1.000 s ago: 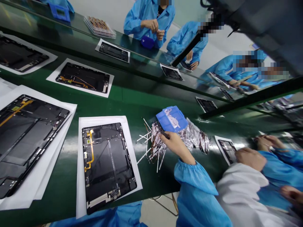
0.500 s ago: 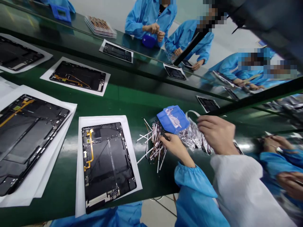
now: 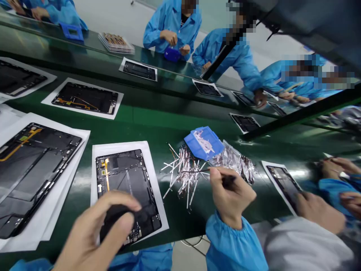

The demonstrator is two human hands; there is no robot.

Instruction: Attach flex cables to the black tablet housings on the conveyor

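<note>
Landmark: I'm going off the blue tray [image 3: 216,145] on the green bench [image 3: 146,128], with white strips lying in it.
Shell: the black tablet shell [image 3: 141,192] is left of the tray and nearer the camera, flat on a white sheet [image 3: 118,148]. I can see an orange cable [image 3: 107,175] at its left side.
Left hand: my feed has the left hand [image 3: 84,229] well left of the tray and nearer, over the lower end of that shell. Thumb and forefinger curl toward each other with a gap between, nothing I can see pinched there. Can't tell if it's touching the shell.
Right hand: the right hand [image 3: 232,197] is on the near side of the tray, fingers closed around a thin dark tool [image 3: 201,171].
Tool tip: points left, over the messy strip pile [image 3: 188,182] at the tray's near left. Touching or just above? Can't tell, sorry.
Baggies: a clear bag [image 3: 237,158] full of shiny strips, right beside the tray on its right.
Spare: another shell [image 3: 31,180] way left of the tray on stacked sheets.
Neighbour: a co-worker's hand [image 3: 318,210] in a pale sleeve, well right of the tray, kinda blurry.
</note>
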